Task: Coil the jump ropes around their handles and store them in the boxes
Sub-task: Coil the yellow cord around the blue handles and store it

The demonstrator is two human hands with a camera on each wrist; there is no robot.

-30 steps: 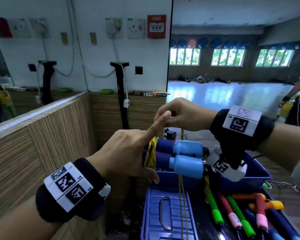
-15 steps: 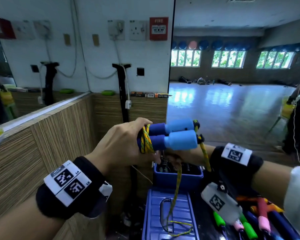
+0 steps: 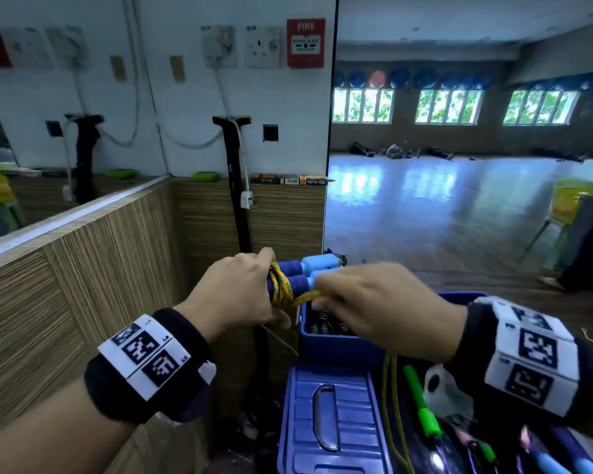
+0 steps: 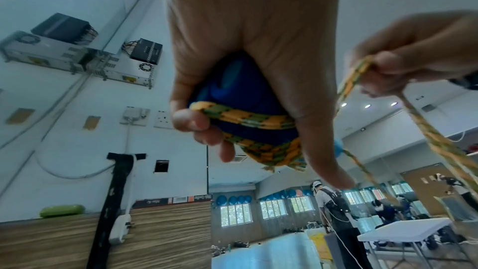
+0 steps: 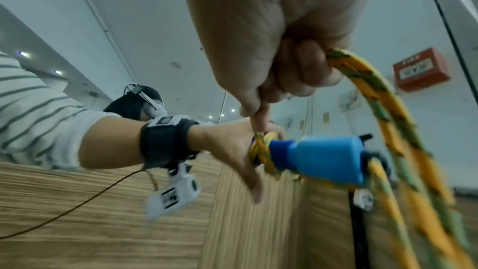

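Observation:
My left hand (image 3: 240,295) grips two blue jump-rope handles (image 3: 317,265) held side by side, light-blue caps pointing right. Several turns of yellow-green rope (image 3: 280,289) are wound round their dark-blue ends. In the left wrist view the fingers (image 4: 191,122) curl over the handles (image 4: 240,93) and the wound rope (image 4: 248,120). My right hand (image 3: 374,306) pinches the loose rope (image 5: 362,81) just right of the coil, above an open blue box (image 3: 336,347). The rest of the rope (image 3: 392,398) hangs down past the box. In the right wrist view one handle (image 5: 323,159) shows beside the left hand (image 5: 232,150).
A closed blue box lid with a metal handle (image 3: 326,419) lies below the hands. Several other jump ropes with green (image 3: 421,405) and pink handles lie at the lower right. A wood-panelled wall (image 3: 83,285) runs along the left. A black post (image 3: 237,186) stands behind.
The handles have dropped lower, toward the open box. My right hand came up from beneath them to the front, pulling the rope across the coil.

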